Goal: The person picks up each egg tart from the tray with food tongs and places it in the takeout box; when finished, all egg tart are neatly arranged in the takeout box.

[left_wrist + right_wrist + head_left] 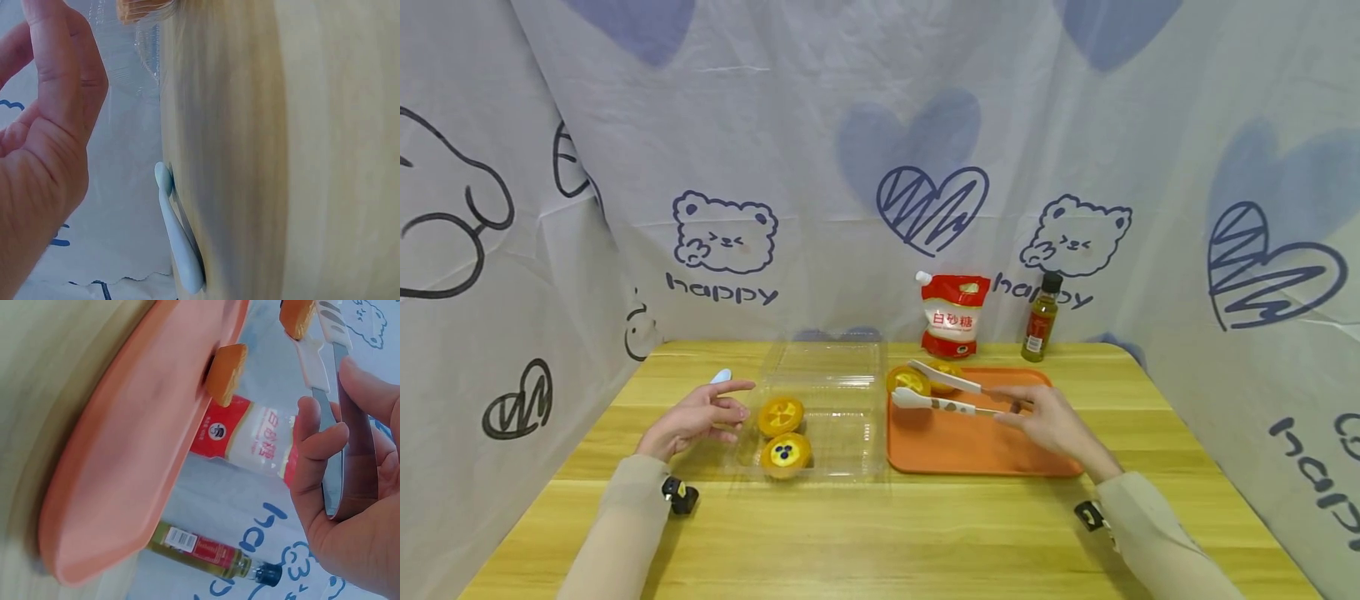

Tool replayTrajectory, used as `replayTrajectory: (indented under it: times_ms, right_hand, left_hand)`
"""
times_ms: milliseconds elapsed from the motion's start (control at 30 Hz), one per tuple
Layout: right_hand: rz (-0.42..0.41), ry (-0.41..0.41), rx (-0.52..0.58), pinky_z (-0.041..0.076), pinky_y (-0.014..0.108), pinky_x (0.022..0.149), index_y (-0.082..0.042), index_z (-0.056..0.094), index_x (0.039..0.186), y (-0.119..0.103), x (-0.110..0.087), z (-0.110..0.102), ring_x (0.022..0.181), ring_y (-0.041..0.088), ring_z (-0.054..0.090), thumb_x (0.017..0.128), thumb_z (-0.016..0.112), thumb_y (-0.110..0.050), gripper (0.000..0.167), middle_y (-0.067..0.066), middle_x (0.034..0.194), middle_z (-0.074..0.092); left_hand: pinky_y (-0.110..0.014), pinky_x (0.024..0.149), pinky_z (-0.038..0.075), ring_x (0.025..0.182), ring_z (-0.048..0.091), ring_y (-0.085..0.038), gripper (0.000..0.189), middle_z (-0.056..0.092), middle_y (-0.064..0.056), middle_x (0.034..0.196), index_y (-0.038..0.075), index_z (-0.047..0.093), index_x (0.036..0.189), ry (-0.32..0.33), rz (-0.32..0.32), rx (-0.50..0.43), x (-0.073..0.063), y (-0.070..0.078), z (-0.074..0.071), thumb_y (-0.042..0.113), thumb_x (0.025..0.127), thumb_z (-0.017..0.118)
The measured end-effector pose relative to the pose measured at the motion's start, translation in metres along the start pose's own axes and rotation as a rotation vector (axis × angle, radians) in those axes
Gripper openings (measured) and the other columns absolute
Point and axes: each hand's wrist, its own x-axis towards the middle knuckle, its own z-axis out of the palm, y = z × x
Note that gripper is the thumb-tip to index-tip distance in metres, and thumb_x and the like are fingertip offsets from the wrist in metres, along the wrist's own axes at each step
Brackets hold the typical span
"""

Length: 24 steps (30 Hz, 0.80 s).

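Observation:
My right hand (pixel 1048 421) grips metal tongs (pixel 353 462) with white tips. Between those tips is an egg tart (pixel 297 317), apparently raised above the orange tray (pixel 985 442). A second tart (pixel 226 374) sits at the tray's far edge. My left hand (pixel 700 421), fingers loosely bent and holding nothing, hovers by the left side of a clear plastic clamshell box (pixel 842 442). Its lid stands open at the back. Inside on the left are two tarts, one with a yellow patterned top (pixel 781 416) and one with dark berries (pixel 786 454).
A light blue spoon-shaped utensil (pixel 181 244) lies on the table left of the box. Behind the tray stand a red and white sugar pouch (pixel 951 317) and a dark-capped bottle (pixel 1039 321). Printed cloth (pixel 827 167) hangs behind the wooden table (pixel 925 542).

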Motion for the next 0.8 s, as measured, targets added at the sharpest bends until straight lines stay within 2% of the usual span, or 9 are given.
replayTrajectory:
  times_ms: [100,267,467,633,800]
  right_hand:
    - [-0.02,0.007,0.009,0.041,0.025,0.051,-0.017,0.067,0.128,-0.004,0.001,0.0,0.074,0.019,0.054,0.089,0.073,-0.021,0.04,0.006,0.11,0.072]
    - [-0.079,0.031,0.012,0.048,0.028,0.07,-0.016,0.067,0.128,-0.012,0.006,0.004,0.081,0.018,0.057,0.089,0.073,-0.019,0.039,0.002,0.114,0.072]
    - [-0.129,0.072,-0.047,0.048,0.027,0.066,-0.018,0.069,0.125,-0.023,0.011,0.012,0.079,0.015,0.059,0.087,0.076,-0.024,0.039,-0.001,0.114,0.073]
    - [-0.098,0.011,-0.03,0.051,0.032,0.071,-0.021,0.069,0.126,-0.036,0.016,0.019,0.082,0.014,0.059,0.088,0.073,-0.024,0.038,-0.001,0.118,0.071]
    - [-0.099,-0.026,-0.021,0.048,0.03,0.068,-0.022,0.068,0.127,-0.044,0.023,0.025,0.078,0.012,0.058,0.088,0.074,-0.022,0.039,-0.004,0.114,0.071]
  left_hand:
    - [-0.031,0.067,0.061,0.078,0.063,-0.016,0.07,0.064,-0.013,0.099,0.002,0.023,0.153,-0.007,0.003,-0.008,0.001,0.0,0.0,0.004,0.095,0.061]
    - [-0.031,0.067,0.061,0.078,0.063,-0.016,0.069,0.064,-0.013,0.099,0.002,0.024,0.153,-0.008,0.002,-0.016,0.002,-0.001,-0.001,0.003,0.095,0.061]
    - [-0.031,0.067,0.061,0.079,0.063,-0.017,0.069,0.064,-0.013,0.1,0.003,0.025,0.153,-0.01,-0.003,-0.015,0.003,0.0,-0.001,0.004,0.094,0.062]
    - [-0.031,0.067,0.061,0.078,0.063,-0.017,0.069,0.064,-0.013,0.1,0.003,0.026,0.153,-0.004,0.0,-0.008,0.002,0.0,-0.001,0.005,0.094,0.062]
    - [-0.03,0.067,0.061,0.078,0.063,-0.016,0.068,0.064,-0.012,0.099,0.002,0.025,0.153,-0.005,0.001,-0.008,0.0,0.0,-0.001,0.004,0.095,0.061]
